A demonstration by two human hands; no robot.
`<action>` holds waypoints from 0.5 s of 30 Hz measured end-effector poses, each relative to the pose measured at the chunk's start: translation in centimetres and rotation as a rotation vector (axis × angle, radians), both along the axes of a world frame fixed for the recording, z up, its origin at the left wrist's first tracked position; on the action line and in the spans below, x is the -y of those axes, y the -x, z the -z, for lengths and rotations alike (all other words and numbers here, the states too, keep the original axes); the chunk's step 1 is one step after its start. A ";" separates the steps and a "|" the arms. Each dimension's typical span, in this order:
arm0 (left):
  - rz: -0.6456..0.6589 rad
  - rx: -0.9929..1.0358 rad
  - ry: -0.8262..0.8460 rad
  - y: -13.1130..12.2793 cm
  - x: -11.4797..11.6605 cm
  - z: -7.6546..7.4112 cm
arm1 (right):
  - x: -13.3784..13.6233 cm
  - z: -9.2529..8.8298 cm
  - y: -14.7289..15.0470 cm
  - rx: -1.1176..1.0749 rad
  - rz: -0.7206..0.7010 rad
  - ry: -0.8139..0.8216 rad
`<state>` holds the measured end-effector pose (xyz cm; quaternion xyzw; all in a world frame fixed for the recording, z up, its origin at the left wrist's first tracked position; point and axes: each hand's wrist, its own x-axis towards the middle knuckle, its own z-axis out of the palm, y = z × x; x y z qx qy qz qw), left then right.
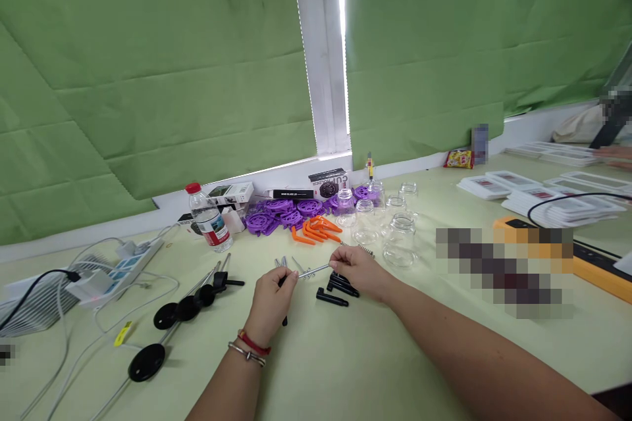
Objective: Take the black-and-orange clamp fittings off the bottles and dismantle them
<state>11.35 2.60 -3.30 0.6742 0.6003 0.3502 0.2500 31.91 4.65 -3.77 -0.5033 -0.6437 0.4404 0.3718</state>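
Observation:
A thin silver metal rod [316, 270] is held level between my two hands. My left hand [272, 295] pinches its left end, and my right hand [359, 271] pinches the right end. Black parts with metal tips [284, 261] show behind my left fingers; whether that hand holds them I cannot tell. Just below my right hand lie several black L-shaped plastic pieces [332, 298]. Small screws or metal bits [307, 273] lie on the table behind the rod. Farther back is a pile of orange hooked pieces [316, 230].
Purple plastic parts [291, 214] and several clear jars [401, 243] stand at the back. On the left are a water bottle [210, 220], rods with black discs [147, 362] and a power strip [131, 270] with cables. White frames [538, 194] are stacked on the right, near another person's hand [615, 155].

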 end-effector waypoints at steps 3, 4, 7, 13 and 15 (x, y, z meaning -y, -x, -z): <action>0.000 0.006 0.007 0.0 0.0 -0.1 | 0.1 -0.1 0.0 0.017 -0.011 0.017; 0.001 0.006 0.008 0.0 0.0 -0.1 | 0.1 -0.2 0.1 0.019 -0.014 0.022; 0.001 0.002 0.005 -0.1 0.0 -0.2 | 0.2 -0.3 0.1 0.016 -0.016 0.026; 0.005 0.020 0.007 -0.1 0.1 -0.2 | 0.1 0.0 0.0 0.035 -0.035 0.009; 0.006 0.023 0.009 -0.1 0.1 -0.2 | 0.1 0.1 0.0 0.050 -0.034 -0.003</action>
